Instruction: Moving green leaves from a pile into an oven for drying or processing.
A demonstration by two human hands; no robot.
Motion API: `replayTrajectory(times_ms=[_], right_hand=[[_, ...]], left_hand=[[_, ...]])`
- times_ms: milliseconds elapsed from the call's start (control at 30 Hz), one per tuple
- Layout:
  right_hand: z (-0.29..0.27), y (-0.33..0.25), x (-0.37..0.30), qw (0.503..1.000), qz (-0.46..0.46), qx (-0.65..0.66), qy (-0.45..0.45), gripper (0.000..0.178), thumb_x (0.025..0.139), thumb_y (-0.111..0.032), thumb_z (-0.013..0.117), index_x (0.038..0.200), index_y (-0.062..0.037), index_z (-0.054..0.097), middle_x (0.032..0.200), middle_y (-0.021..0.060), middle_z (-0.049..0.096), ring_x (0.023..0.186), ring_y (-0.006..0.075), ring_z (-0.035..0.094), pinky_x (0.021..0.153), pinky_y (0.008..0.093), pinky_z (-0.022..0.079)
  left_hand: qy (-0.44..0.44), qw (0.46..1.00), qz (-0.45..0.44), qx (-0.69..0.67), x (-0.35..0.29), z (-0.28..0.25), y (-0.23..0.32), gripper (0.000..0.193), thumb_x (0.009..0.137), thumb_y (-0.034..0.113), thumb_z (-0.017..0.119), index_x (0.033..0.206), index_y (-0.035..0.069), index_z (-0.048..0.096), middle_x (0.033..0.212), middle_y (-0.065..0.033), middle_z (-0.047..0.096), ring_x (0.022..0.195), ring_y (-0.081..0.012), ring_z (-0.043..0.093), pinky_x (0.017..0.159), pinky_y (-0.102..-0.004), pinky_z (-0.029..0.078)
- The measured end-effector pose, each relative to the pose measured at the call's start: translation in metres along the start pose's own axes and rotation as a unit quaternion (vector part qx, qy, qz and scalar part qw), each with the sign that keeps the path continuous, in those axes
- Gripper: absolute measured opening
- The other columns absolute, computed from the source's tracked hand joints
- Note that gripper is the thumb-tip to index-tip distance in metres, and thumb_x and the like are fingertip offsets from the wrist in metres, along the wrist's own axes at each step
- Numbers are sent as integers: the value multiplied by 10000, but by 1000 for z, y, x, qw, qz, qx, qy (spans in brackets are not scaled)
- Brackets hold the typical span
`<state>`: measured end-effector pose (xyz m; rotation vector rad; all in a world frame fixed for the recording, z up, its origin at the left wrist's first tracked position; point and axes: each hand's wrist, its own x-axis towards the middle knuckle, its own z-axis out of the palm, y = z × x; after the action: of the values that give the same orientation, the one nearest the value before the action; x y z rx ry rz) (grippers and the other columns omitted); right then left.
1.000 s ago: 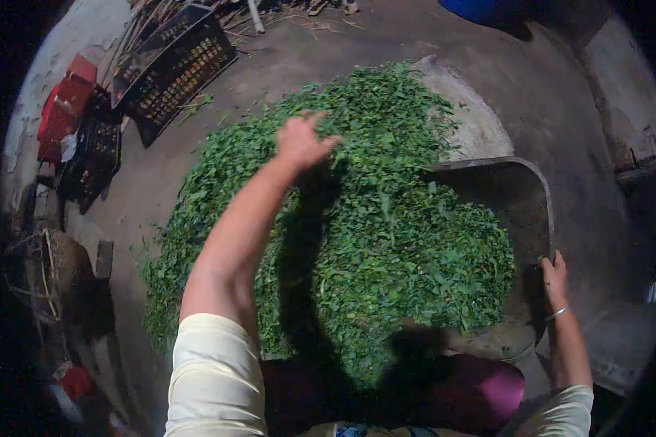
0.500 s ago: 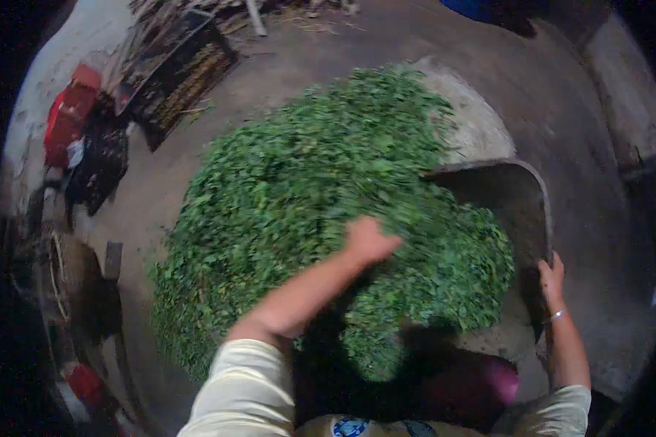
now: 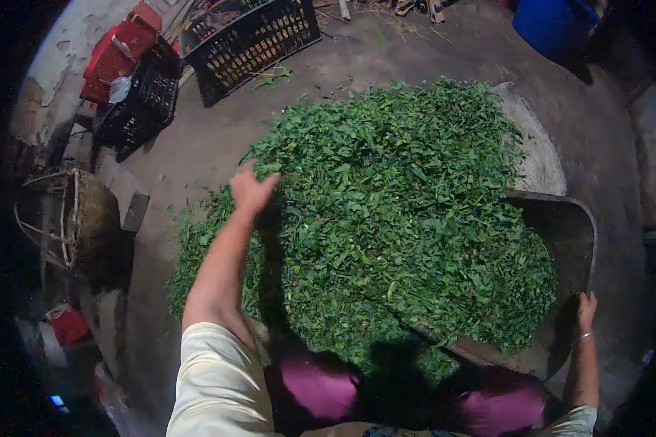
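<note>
A broad heap of chopped green leaves (image 3: 386,182) covers the middle of the floor in front of me. My left hand (image 3: 253,188) reaches to the heap's left edge, thumb apart from the fingers, its fingertips partly among the leaves; nothing is held in it. My right hand (image 3: 587,312) grips the rim of a wide scoop-shaped container (image 3: 567,218) at the right. Part of the heap lies inside that container, hiding most of its bottom. Under the far right of the heap shows a pale sheet or sack (image 3: 536,142).
Black plastic crates (image 3: 251,47) and a red container (image 3: 120,54) stand at the far left. A woven basket (image 3: 98,218) with a stick frame sits at the left, beside a dark block (image 3: 135,212). At the far right is a blue tub (image 3: 554,29).
My left hand has moved from the heap's middle out to its left edge. My right hand still grips the container's rim. The view has shifted, bringing more of the crates into sight.
</note>
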<state>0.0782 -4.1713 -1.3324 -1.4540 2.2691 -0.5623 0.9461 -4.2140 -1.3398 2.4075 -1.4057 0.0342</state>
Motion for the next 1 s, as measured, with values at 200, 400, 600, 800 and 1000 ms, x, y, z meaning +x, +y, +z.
replayTrajectory(times_ms=[200,400,600,800,1000], right_hand=[[-23,12,1,997,8,-49,65,220,735,-138,503,893,16,507,676,16,498,574,141,462,541,274,393],[-30,-14,0,997,-20,-80,2,275,731,-142,498,941,36,493,748,45,527,657,147,467,634,268,388],[-28,8,10,999,29,-28,-33,288,732,-114,477,974,43,487,828,67,543,732,135,459,696,252,369],[-8,-66,-15,997,-51,-11,-53,260,729,-126,482,929,39,507,774,68,546,670,130,447,629,261,373],[-2,-77,-20,995,0,95,-12,192,698,-143,502,784,29,502,633,50,495,567,136,419,536,280,359]], left_hand=[[-227,841,-276,-405,4,37,-29,831,570,513,608,1140,-38,360,1126,-192,414,998,-281,425,831,-381,326],[-216,898,-211,-320,-67,95,15,435,613,366,628,681,-37,477,597,-174,502,580,-329,492,554,-404,384],[-308,826,-137,-452,-137,142,74,53,735,49,464,768,30,501,666,-56,455,609,-179,388,585,-288,353],[-303,757,-161,-556,-134,79,161,278,699,180,598,877,-6,494,769,-57,550,669,-133,503,604,-255,409],[-343,887,74,-301,-172,62,302,584,579,475,615,889,-11,517,977,-194,485,923,-294,448,762,-399,358]])
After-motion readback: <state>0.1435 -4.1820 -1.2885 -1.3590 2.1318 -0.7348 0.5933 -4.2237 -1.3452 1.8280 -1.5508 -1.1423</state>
